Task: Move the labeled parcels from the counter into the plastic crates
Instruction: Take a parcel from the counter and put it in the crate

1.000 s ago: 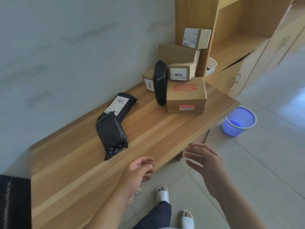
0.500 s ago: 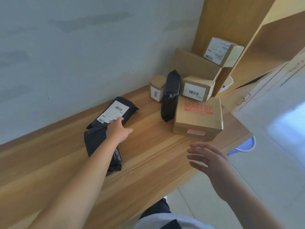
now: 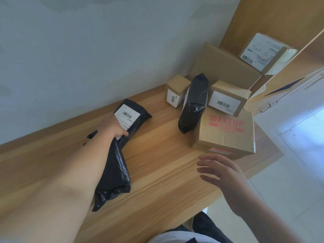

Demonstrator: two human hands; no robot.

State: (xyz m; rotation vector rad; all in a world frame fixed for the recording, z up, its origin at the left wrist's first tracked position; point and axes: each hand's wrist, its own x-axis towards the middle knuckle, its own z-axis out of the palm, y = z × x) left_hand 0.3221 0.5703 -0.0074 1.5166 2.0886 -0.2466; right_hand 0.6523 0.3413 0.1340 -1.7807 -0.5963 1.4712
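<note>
On the wooden counter (image 3: 157, 172) lie two black poly bags. My left hand (image 3: 112, 126) grips the far bag with the white barcode label (image 3: 133, 118) at its near end. The plain black bag (image 3: 114, 174) lies partly under my forearm. My right hand (image 3: 220, 171) hovers with fingers spread above the counter's front edge, holding nothing, just in front of the "MAKEUP" carton (image 3: 226, 135). A third black bag (image 3: 194, 102) stands leaning against that carton.
Behind the carton are a small labeled box (image 3: 177, 92), a labeled box (image 3: 228, 99) on top of the carton, a large plain box (image 3: 226, 67) and a labeled box (image 3: 266, 51) on top. A wooden shelf unit (image 3: 280, 23) rises at the right. No crate is in view.
My left hand has reached forward from the counter's front edge onto the labeled black bag and closed on it. The view has moved closer to the counter. My right hand stays hovering.
</note>
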